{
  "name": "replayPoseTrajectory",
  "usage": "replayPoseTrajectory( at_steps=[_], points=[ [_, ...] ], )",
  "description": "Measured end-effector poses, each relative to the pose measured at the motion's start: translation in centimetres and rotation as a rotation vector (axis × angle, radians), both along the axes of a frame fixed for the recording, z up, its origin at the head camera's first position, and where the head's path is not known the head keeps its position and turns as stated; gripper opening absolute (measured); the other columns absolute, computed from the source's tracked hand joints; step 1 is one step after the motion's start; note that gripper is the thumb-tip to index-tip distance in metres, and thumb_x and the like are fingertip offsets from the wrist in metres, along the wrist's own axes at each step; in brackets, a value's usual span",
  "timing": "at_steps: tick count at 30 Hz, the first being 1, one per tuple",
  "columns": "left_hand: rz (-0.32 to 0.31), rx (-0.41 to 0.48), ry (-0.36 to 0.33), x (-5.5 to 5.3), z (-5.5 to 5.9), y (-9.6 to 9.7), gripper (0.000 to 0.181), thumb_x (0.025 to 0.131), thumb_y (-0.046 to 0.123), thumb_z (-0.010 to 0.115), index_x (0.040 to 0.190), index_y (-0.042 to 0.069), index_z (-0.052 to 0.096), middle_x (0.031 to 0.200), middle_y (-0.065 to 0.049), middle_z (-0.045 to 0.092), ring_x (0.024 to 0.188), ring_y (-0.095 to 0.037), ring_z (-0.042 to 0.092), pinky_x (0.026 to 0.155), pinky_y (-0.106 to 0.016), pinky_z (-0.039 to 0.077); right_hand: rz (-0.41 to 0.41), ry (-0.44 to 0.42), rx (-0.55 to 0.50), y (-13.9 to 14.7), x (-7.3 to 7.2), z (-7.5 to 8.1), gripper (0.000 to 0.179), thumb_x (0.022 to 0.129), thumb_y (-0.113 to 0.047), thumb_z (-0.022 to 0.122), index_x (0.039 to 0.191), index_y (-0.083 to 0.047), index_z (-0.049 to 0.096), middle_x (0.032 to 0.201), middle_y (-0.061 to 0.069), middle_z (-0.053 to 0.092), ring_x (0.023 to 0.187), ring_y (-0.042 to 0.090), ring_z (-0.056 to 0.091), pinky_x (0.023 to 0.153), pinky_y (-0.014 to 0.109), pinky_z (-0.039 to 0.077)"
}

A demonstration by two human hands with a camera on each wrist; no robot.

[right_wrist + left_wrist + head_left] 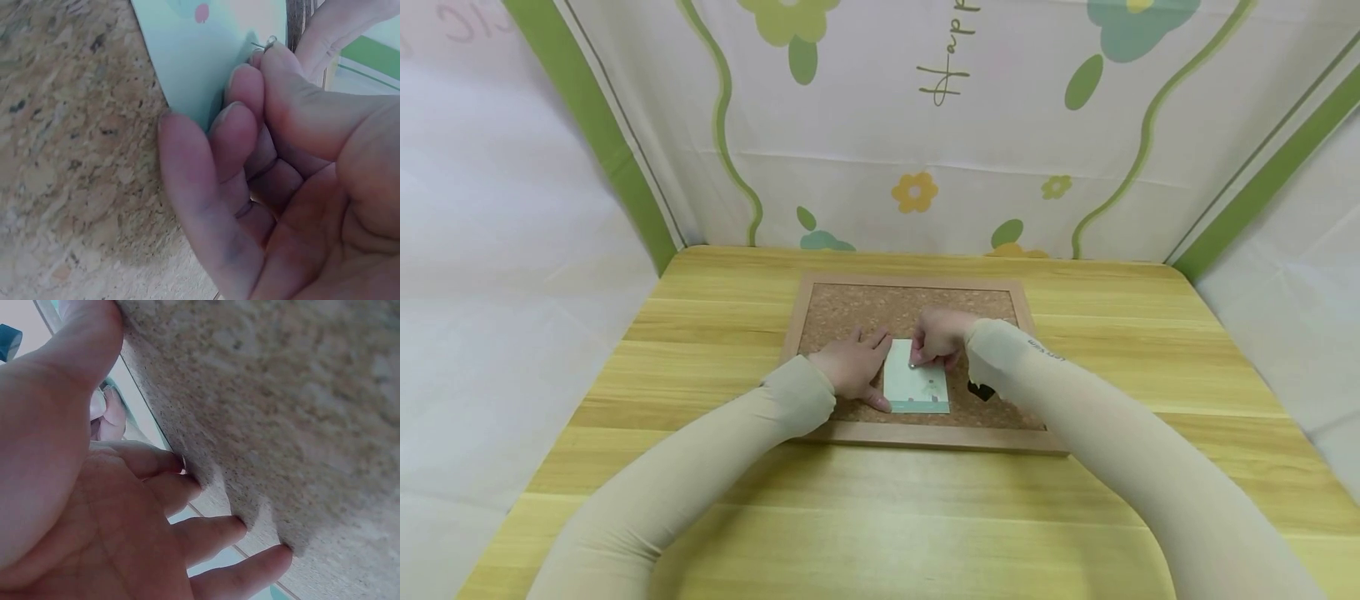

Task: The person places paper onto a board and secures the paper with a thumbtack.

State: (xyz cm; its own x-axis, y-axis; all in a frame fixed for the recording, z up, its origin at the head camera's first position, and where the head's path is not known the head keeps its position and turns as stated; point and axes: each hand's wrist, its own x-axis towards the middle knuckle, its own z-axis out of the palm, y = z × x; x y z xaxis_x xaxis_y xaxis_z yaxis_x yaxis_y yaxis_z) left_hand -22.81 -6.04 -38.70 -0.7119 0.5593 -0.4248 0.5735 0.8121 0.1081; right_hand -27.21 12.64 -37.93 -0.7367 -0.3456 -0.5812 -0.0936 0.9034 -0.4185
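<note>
A pale green paper card (pixel 916 383) with small printed figures lies on the framed cork board (pixel 865 304). My left hand (pixel 852 367) rests along the card's left edge, fingers spread, with the fingertips (pixel 284 553) touching the cork. Over the card, my right hand (pixel 942 335) pinches a small metal thumbtack (pixel 270 42) between thumb and index finger. Its thin point shows in the right wrist view, close over the card and angled toward it. The other fingers of that hand are curled, and the little fingertip is at the card's edge.
The cork board's wooden frame (pixel 925 435) lies on a wood-grain table (pixel 880 517). A small black object (pixel 981 390) shows on the board, partly hidden by the right sleeve. A white cloth with flower prints (pixel 850 125) hangs behind the table.
</note>
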Motion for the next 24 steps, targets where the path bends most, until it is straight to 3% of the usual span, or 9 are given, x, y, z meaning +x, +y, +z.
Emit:
replayPoseTrajectory(
  at_steps=[9, 24],
  points=[
    [-0.003, -0.002, 0.001, 0.08, 0.17, -0.01, 0.113, 0.080, 0.063, 0.067, 0.160, 0.006, 0.011, 0.165, -0.010, 0.006, 0.147, -0.044, 0.013, 0.112, -0.055, 0.028, 0.018, 0.006, 0.029, -0.36, 0.23, 0.20, 0.015, 0.096, -0.018, 0.068, 0.084, -0.009, 0.070, 0.071, 0.001, 0.057, 0.066, 0.013, 0.056, 0.060, 0.028, 0.056],
    [-0.002, -0.019, 0.002, 0.01, 0.07, 0.10, 0.113, 0.080, 0.064, 0.066, 0.160, 0.007, 0.009, 0.165, -0.010, 0.005, 0.147, -0.044, 0.011, 0.112, -0.056, 0.028, 0.001, -0.006, -0.015, -0.40, -0.01, 0.09, 0.015, 0.094, -0.015, 0.070, 0.083, -0.005, 0.070, 0.073, 0.003, 0.061, 0.064, 0.013, 0.060, 0.063, 0.027, 0.057]
  ],
)
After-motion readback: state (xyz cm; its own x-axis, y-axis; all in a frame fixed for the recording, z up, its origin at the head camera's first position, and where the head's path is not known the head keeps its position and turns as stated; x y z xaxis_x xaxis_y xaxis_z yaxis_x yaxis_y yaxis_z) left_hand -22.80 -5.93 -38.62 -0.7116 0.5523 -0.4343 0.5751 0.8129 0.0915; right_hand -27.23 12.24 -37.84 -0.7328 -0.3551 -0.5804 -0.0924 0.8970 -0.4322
